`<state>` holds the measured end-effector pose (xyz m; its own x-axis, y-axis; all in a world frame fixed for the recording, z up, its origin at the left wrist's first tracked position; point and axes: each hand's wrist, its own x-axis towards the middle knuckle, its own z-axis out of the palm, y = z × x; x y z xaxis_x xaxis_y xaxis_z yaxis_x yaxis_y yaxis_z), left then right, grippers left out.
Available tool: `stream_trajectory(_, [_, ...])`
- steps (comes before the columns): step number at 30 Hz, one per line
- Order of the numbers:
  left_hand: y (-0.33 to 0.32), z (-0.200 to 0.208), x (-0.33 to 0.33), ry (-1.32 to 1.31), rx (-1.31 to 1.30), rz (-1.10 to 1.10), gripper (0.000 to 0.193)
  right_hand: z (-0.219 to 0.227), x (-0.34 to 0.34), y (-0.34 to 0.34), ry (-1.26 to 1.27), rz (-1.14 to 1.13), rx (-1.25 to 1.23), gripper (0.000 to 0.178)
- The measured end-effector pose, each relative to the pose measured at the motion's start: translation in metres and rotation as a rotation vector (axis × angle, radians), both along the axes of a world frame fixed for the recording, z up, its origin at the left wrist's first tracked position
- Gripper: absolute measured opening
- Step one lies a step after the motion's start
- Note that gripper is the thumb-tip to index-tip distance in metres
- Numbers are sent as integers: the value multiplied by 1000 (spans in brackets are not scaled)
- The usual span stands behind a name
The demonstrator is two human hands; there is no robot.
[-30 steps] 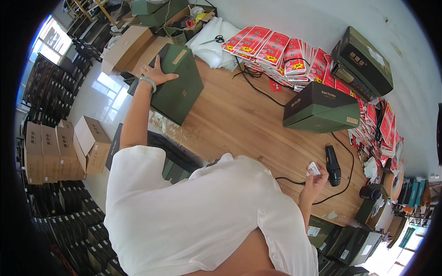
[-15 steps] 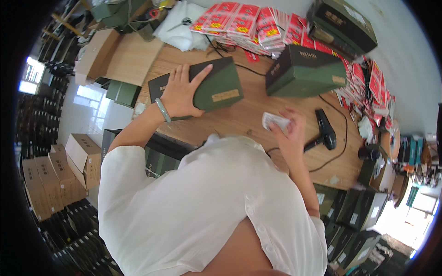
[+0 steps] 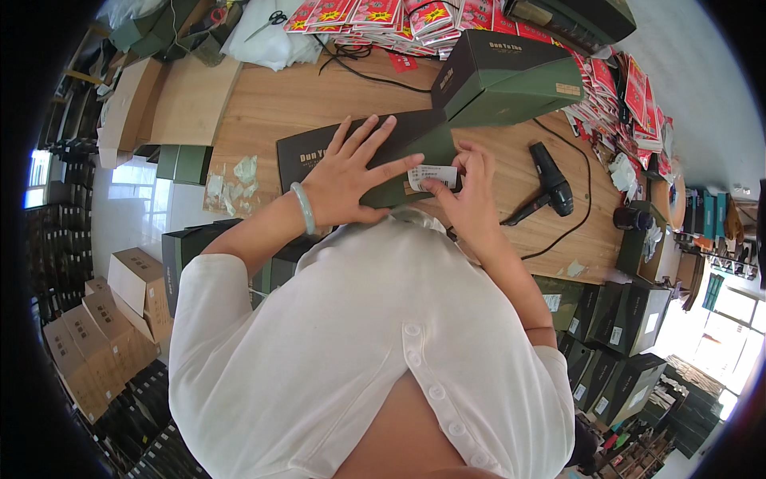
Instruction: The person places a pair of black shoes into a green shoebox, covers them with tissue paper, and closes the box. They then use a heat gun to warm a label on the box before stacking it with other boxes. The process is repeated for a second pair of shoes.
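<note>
Dark green, flat and rectangular, the cardboard box (image 3: 375, 156) lies in the middle of the frame on the pale wooden table (image 3: 263, 104). The left hand (image 3: 351, 172) rests flat on its smooth lid, fingers spread, gripping nothing. The right hand (image 3: 467, 191) pinches a small white label (image 3: 433, 176) with its fingertips against the box's near edge. Just above, a second, taller green box (image 3: 503, 76) stands. A black hair dryer (image 3: 550, 180) with its thin cord lies right of the hands. Glossy red packets (image 3: 375, 12) are piled along the top.
</note>
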<state>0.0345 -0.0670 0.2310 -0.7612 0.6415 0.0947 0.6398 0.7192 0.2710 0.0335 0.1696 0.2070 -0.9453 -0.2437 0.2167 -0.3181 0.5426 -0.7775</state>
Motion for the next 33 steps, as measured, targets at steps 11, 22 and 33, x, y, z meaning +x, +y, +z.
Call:
stream_trajectory(11, [5,-1,5,-3,-35,-11,74,4,1,0,-15,-6,40,43])
stream_trajectory(22, [4,-1,5,13,-37,-25,69,4,1,0,-74,2,38,42])
stream_trajectory(33, [6,-8,6,48,-29,-102,58,-2,-1,9,-38,62,4,18])
